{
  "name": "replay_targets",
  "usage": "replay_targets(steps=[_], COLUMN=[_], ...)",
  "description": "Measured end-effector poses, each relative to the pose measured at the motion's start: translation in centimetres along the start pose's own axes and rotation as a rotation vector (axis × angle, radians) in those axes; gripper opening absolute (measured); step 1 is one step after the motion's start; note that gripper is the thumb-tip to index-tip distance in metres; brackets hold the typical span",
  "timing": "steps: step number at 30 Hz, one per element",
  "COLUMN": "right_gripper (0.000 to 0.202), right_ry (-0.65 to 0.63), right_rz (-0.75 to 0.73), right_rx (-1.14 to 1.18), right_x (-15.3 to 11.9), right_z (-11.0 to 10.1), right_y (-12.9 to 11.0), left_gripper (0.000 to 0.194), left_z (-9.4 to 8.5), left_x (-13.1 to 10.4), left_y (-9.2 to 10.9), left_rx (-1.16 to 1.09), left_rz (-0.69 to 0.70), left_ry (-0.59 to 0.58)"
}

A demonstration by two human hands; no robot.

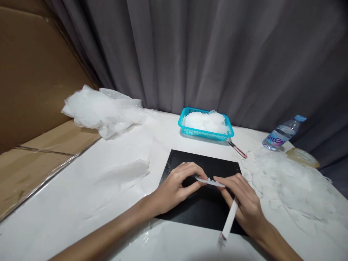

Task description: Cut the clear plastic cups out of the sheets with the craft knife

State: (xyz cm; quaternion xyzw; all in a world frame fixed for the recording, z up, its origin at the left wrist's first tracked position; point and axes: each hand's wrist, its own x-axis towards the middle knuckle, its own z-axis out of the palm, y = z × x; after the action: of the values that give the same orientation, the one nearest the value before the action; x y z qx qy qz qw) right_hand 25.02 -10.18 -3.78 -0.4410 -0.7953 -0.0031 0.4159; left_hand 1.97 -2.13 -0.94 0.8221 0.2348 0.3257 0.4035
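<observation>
Above a black mat [201, 212], both of my hands pinch a thin, whitish, seemingly plastic piece [210, 182], seen nearly edge-on with small nubs on its upper side. My left hand [176, 186] has its left end between thumb and fingertips. At the right end, my right hand [243, 203] grips it with thumb and index finger. A slim white stick-like tool [230, 219] is also tucked in my right hand, pointing down toward me. Its lower end has a reddish spot and a blurred, clear or shiny tip; its kind cannot be made out.
A turquoise basket [203, 135] of white material stands behind the mat, with pink-handled thread snips [237, 149] beside it. To the right are a water bottle [282, 134], a tape roll [303, 157] and a translucent white heap [301, 185]. Crumpled white plastic [108, 108] lies back left, near cardboard [40, 72].
</observation>
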Motion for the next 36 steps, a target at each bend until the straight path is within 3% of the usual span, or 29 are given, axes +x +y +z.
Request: replay_targets(steps=[13,19,21,24,33,36], right_gripper=[0.032,0.037,0.030,0.018,0.023,0.023], right_ry=[0.007,-0.031,-0.025,-0.003,0.026,0.039], right_rz=[-0.059,0.050,0.085,0.045,-0.054,-0.069], right_rx=[-0.100,-0.125,-0.134,-0.091,-0.116,-0.134], right_x=[0.0,0.0,0.1,0.0,-0.1,-0.1], right_z=[0.5,0.9,0.8,0.4,0.1,0.0], right_y=[0.1,0.1,0.3,0.7,0.1,0.0], left_gripper=[0.004,0.003,0.003,0.006,0.014,0.009], left_z=[0.6,0.4,0.4,0.7,1.2,1.1], left_x=[-0.4,-0.1,0.1,0.2,-0.4,-0.5], left_y=[-0.6,-0.5,-0.4,-0.3,-1.1,-1.1], left_rx=[0.162,-0.026,-0.123,-0.169,-0.076,-0.061], left_rz=[-0.048,-0.034,-0.047,-0.070,-0.087,-0.059], left_ry=[-0.014,-0.006,0.007,-0.002,0.000,-0.014])
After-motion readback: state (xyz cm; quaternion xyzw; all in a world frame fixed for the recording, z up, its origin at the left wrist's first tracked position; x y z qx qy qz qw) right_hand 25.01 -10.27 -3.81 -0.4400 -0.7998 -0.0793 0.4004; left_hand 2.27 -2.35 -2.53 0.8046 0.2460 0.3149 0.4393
